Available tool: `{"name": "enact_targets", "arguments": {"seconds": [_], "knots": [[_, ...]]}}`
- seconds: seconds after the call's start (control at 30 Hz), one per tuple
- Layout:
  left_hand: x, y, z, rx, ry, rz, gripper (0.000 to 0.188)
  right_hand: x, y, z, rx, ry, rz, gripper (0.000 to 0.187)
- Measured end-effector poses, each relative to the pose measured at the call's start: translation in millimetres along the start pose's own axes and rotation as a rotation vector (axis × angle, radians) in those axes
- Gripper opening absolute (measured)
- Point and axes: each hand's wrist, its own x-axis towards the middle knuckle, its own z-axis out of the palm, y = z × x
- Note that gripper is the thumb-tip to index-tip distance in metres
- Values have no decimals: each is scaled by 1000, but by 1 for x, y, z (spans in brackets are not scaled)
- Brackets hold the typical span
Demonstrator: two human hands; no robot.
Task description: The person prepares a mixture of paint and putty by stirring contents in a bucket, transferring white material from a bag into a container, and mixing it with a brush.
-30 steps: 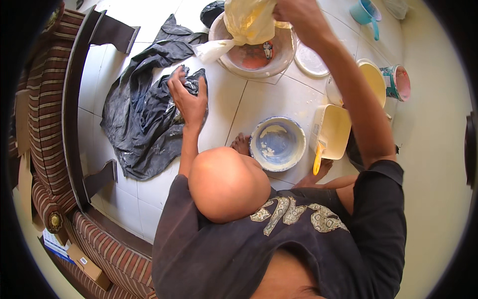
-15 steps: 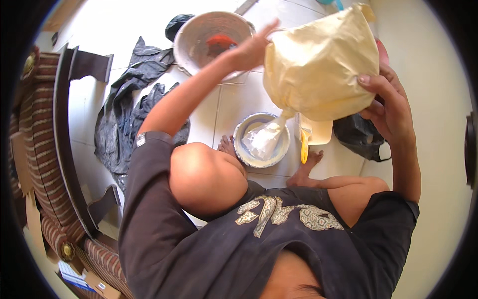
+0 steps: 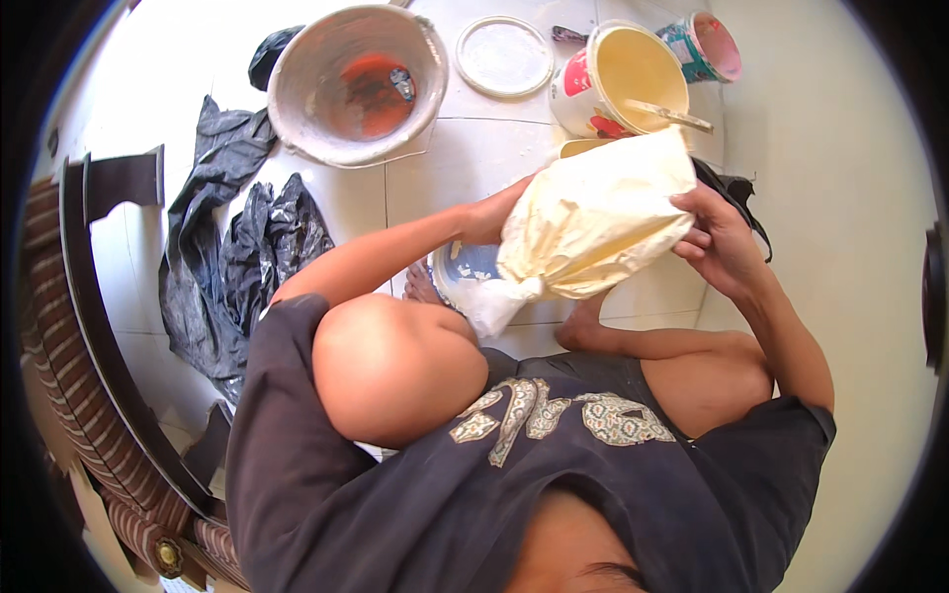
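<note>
A crumpled pale-yellow bag is held between my two hands, above the floor and close to my knees. Its narrow translucent end droops at the near left, beside my left knee. My left hand is at the bag's left edge, closed on it, with the fingertips hidden behind. On the other side, my right hand pinches the right edge, thumb on top. Beneath the bag, partly covered, sits a blue-and-white basin with white residue on it.
A large grey bucket with an orange-red patch inside stands far left. A white lid, a tub of cream-coloured material and a teal can stand beyond. Black plastic sheeting lies left, near a striped sofa.
The bag has come down nearer to me and covers more of the basin. My left hand has moved from open fingers beside the bag onto its edge. The view has shifted, showing the tub and lid.
</note>
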Motion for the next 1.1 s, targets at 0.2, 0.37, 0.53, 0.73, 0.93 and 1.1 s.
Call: {"name": "enact_targets", "arguments": {"seconds": [0.2,0.37,0.53,0.73,0.93,1.1], "knots": [[-35,-6,-10,-306,54,-179,67,36,21,-18,64,-156,165,15],[-54,-23,-16,-268,126,-249,66,62,49,-31,28,-274,209,10],[-66,-37,-32,-80,209,-445,75,70,64,-37,45,-242,156,9],[-72,1,5,199,130,-696,87,75,74,-51,137,-157,190,12],[-79,-15,-7,121,53,-735,87,80,85,-62,148,-304,235,22],[-78,-9,1,143,37,-791,85,83,90,-63,124,-219,214,18]]}}
